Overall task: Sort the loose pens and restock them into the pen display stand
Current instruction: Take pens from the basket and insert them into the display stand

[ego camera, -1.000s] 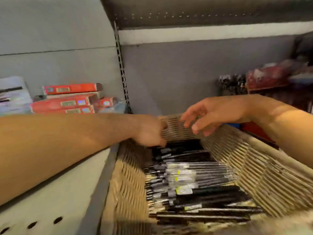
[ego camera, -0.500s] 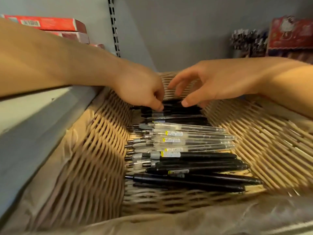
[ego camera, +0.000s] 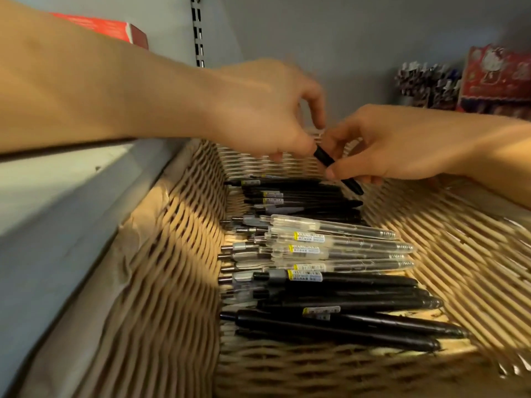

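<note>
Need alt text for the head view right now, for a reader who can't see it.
Both hands meet over a wicker basket: the right hand pinches a tilted black pen, the left hand touching its top end. Black and clear pens lie in rows below.

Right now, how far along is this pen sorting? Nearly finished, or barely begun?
Partly along, it seems. Done: the pens in the wicker basket already lie in bands, black pens nearest, clear pens in the middle, more black ones behind. In hand: both the left hand and right hand pinch one black pen above the far end. Left: no pen display stand is clearly identifiable, so restocking looks not yet begun.
</note>
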{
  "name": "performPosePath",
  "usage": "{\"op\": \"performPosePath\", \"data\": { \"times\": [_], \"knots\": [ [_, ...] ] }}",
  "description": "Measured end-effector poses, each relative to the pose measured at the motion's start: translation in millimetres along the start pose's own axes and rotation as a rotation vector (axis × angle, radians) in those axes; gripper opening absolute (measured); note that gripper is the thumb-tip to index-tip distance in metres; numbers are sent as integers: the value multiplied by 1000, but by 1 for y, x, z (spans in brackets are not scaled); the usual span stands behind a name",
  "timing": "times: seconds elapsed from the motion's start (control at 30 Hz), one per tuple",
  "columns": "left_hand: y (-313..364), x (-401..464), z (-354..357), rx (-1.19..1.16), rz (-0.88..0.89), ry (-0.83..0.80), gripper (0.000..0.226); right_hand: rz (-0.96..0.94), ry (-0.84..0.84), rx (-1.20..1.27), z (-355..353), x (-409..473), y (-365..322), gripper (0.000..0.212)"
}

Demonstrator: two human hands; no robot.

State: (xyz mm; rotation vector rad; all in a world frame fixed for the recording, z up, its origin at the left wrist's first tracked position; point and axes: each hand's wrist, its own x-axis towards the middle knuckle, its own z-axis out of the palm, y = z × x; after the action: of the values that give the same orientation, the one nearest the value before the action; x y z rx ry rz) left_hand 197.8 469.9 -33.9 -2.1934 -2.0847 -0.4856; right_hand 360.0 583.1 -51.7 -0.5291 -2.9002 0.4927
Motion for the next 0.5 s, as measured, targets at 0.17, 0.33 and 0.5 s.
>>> {"op": "performPosePath", "data": {
  "times": [0.17,0.33,0.5],
  "knots": [
    [-10,2,5,-361,-236,-145,39,63,29,59,2,3,8,12],
    [-7,-3,20,217,-87,-574,35,58,-20,162,6,7,8,21],
    [-6,0,26,436,-45,-642,27,9,16,155,3,9,5,12]
  ]
}}
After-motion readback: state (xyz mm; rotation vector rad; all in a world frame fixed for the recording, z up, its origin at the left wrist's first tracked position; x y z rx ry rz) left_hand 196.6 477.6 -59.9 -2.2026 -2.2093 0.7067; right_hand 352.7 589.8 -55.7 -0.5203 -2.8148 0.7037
